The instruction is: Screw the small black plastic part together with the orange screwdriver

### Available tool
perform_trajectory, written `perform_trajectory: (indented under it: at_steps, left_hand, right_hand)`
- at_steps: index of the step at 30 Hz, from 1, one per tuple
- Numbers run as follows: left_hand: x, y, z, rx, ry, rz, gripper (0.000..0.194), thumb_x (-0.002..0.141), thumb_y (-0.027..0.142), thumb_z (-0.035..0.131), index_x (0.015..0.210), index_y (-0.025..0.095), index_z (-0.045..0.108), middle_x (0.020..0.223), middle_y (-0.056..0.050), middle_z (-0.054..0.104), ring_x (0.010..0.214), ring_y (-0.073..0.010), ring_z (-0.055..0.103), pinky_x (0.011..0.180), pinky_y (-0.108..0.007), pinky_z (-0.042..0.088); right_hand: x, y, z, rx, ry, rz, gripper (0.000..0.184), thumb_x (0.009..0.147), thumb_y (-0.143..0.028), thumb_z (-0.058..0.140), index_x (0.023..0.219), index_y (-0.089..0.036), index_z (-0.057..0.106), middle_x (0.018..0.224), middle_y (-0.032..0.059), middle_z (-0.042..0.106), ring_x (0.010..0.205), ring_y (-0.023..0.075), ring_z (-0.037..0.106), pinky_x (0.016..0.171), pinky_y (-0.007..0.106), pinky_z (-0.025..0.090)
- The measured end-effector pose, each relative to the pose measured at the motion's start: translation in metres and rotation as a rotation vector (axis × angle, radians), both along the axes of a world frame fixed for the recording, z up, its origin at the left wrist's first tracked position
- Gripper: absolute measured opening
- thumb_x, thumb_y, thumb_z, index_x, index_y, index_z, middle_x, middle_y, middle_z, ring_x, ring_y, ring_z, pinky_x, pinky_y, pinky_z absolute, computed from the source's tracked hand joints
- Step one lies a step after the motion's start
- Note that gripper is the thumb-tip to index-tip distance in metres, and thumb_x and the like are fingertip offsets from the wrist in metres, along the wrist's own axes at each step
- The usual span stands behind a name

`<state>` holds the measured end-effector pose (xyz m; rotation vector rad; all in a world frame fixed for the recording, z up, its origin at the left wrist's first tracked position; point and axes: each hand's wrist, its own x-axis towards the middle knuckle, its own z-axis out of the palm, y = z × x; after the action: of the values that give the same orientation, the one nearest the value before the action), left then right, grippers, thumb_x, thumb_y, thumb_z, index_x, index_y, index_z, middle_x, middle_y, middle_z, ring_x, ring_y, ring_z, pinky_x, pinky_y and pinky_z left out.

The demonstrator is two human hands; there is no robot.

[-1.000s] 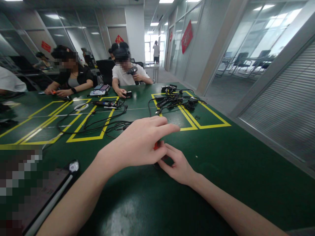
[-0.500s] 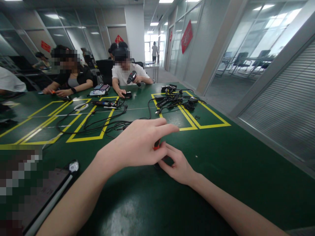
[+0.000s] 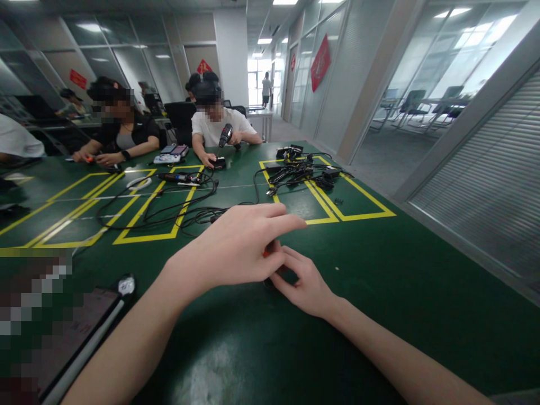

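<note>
In the middle of the head view, my left hand (image 3: 234, 247) arches over a small red-and-black thing (image 3: 266, 253), gripping it with thumb and fingers while the index finger sticks out. Most of this thing is covered by the hand, so its kind does not show. Just below and to the right, my right hand (image 3: 310, 287) is closed in a pinch against a small dark piece (image 3: 267, 284) on the green table (image 3: 405, 315). What lies between those fingertips is mostly hidden. The two hands meet at the fingertips.
Beyond my hands lie a heap of black cables and adapters (image 3: 295, 169) and looser black cords (image 3: 202, 214). At left is a grey-edged, dark-framed object (image 3: 101, 315), partly pixelated. Across the table a person (image 3: 225, 126) holds a power drill (image 3: 225, 135) over a black box (image 3: 218, 162).
My hands stay almost in place; the visible part of the red-and-black thing shifts slightly between the fingers. Across the table, the person's drill has tipped downward towards the black box.
</note>
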<state>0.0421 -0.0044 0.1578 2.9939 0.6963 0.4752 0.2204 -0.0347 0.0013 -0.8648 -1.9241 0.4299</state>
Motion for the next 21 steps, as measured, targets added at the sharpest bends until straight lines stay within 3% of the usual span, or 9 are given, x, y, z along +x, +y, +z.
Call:
perform_trajectory:
  at_steps: [7,12,17,21]
  left_hand:
    - [-0.0001,-0.0005,0.0003,0.016,-0.001,-0.010,0.040,0.084,0.011,0.051,0.118,0.019,0.070,0.098,-0.005,0.068,0.085,-0.0186,0.065,0.072,-0.029,0.047]
    - [-0.0003,-0.0007,0.0004,0.018,-0.003,0.003,0.039,0.088,0.013,0.050,0.121,0.020,0.069,0.093,-0.003,0.069,0.074,-0.0161,0.063,0.064,-0.027,0.043]
    - [-0.0008,0.0010,-0.0003,0.034,-0.010,-0.016,0.040,0.085,0.011,0.050,0.119,0.019,0.070,0.096,-0.004,0.069,0.084,-0.0185,0.065,0.071,-0.028,0.045]
    - [-0.0021,0.0011,0.0000,0.025,0.005,0.016,0.041,0.088,0.012,0.049,0.123,0.021,0.068,0.096,-0.003,0.070,0.074,-0.0159,0.063,0.063,-0.028,0.041]
  right_hand:
    - [0.0001,-0.0003,0.0018,-0.007,0.001,0.004,0.011,0.093,-0.014,0.061,0.099,-0.023,0.063,0.093,0.0046,0.066,0.078,0.0191,0.064,0.066,0.032,0.054]
    - [-0.0002,0.0000,0.0017,-0.003,-0.001,0.003,0.012,0.093,-0.013,0.061,0.100,-0.022,0.064,0.093,0.0048,0.066,0.078,0.0191,0.064,0.067,0.031,0.054]
    - [0.0002,0.0004,0.0011,0.011,0.000,0.002,0.009,0.094,-0.014,0.061,0.097,-0.022,0.063,0.092,0.0039,0.065,0.076,0.0177,0.063,0.066,0.030,0.053]
    - [0.0004,0.0004,0.0004,0.005,-0.004,0.003,0.008,0.094,-0.015,0.061,0.098,-0.021,0.064,0.092,0.0041,0.066,0.077,0.0174,0.063,0.067,0.030,0.053]
